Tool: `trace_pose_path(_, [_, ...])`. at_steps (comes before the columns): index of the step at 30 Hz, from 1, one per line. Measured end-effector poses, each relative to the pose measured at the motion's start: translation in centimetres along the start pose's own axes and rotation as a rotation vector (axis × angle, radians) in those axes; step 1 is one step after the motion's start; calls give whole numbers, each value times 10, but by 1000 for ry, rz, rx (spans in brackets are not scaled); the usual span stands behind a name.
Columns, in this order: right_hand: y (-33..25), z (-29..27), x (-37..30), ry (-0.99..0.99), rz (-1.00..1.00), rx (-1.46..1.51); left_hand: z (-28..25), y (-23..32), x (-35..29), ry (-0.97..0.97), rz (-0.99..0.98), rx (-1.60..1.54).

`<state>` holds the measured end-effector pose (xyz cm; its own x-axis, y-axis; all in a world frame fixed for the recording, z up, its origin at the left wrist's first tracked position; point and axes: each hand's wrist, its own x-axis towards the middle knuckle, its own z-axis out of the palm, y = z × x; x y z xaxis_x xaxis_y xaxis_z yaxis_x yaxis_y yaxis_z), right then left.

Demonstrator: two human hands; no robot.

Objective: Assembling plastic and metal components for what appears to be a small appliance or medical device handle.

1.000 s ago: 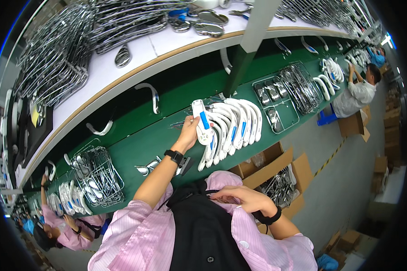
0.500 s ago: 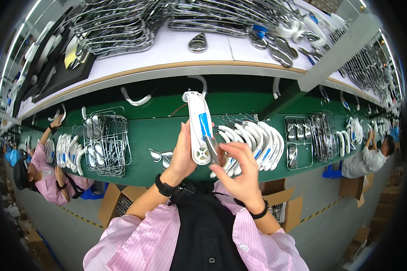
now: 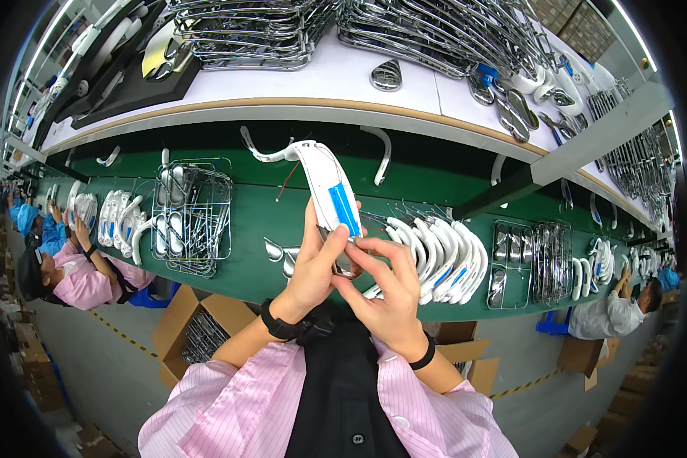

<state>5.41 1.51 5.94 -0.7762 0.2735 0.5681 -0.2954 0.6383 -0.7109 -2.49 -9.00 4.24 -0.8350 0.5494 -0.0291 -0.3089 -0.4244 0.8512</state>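
In front of my chest is a curved white plastic housing (image 3: 322, 169) with a blue strip (image 3: 343, 208) along its inner face and a thin red wire hanging from its far end. My left hand (image 3: 307, 276) is closed around the near end, its thumb pressing there. With thumb and fingers, my right hand (image 3: 393, 284) grips a shiny chrome piece (image 3: 345, 264) against that same end; fingers hide most of it. Just left of my left hand, small chrome teardrop pieces (image 3: 273, 249) lie on the green table (image 3: 252, 206).
Right of my hands lies a row of white curved housings (image 3: 454, 263) with wires. Wire racks (image 3: 192, 221) of chrome parts stand on both sides. Ahead runs a raised shelf (image 3: 282, 113) with an angled post (image 3: 588, 141). Co-workers sit left and right; open cartons (image 3: 177, 336) stand below.
The housing has tilted, its far end swinging left. My left thumb has come over the near end, and my right fingers have closed in with the chrome piece there. The view has shifted.
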Motion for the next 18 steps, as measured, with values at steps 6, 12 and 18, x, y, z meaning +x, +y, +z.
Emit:
trace_pose_path(6, [-7,-2,-5,21,89,23,2,-3,-2,0,28,-46])
trace_pose_path(12, [-3,0,-14,30,83,19,5,-3,-5,17,32,-32])
trace_pose_path(18, [1,-2,-16,12,-10,-8,3,-2,-8,-5,22,11])
